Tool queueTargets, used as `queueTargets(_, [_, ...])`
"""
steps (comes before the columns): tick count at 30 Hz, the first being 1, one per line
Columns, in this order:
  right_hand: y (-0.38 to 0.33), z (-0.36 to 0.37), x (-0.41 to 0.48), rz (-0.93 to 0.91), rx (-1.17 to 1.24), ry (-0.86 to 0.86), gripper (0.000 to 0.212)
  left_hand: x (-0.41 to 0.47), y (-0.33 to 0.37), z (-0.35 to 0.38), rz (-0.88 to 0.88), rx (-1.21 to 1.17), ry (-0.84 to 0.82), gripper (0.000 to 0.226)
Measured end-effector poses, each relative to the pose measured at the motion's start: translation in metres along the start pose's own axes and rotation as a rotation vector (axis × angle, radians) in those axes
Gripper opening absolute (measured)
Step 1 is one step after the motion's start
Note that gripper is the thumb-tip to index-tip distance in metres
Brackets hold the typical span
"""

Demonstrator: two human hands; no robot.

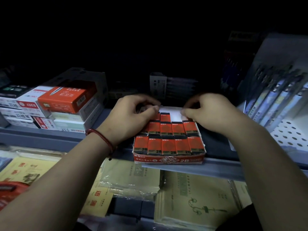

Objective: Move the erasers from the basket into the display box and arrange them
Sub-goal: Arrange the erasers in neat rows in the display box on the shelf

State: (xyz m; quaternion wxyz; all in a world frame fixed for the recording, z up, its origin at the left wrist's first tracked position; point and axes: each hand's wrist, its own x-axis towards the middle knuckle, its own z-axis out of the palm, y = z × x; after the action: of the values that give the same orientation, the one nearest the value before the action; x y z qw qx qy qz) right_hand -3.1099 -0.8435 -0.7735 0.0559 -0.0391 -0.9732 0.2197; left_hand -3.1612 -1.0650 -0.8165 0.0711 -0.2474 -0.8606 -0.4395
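Observation:
A red display box [168, 160] marked 2B stands at the shelf's front edge. Red-sleeved erasers [168, 145] fill its two front rows, and a third row at the back is partly filled, with white box floor [174, 115] showing. My left hand [133, 115] is over the back left corner, its fingers curled round an eraser there. At the back right corner my right hand [206, 110] pinches a small piece with a white end, apparently an eraser, between thumb and fingers. The corner of a red basket [10, 192] shows at the lower left.
Stacked red and white stationery boxes [63, 104] sit left of the display box. Packs of pens [275, 100] lean in a rack on the right, over a white perforated panel [286, 132]. Wrapped paper pads [191, 197] lie on the lower shelf. The shelf's back is dark.

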Motion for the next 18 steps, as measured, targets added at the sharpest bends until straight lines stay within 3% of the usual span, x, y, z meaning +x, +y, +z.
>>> queueTargets(5, [-0.009,0.007,-0.001,0.069,-0.088,0.025,0.022,-0.002,0.003,0.006,0.032,0.017,0.002,0.014])
queueTargets(11, [-0.018,0.004,-0.005,0.03,0.009,0.003,0.002,-0.005,0.0,0.01,0.072,0.004,0.036,0.015])
queueTargets(16, [-0.025,0.009,-0.002,0.0,-0.182,0.076,0.004,-0.007,-0.001,0.01,0.079,-0.012,0.052,0.015])
queueTargets(18, [-0.025,0.009,0.0,0.023,-0.114,0.091,0.007,-0.007,-0.001,0.009,0.075,-0.02,0.048,0.016])
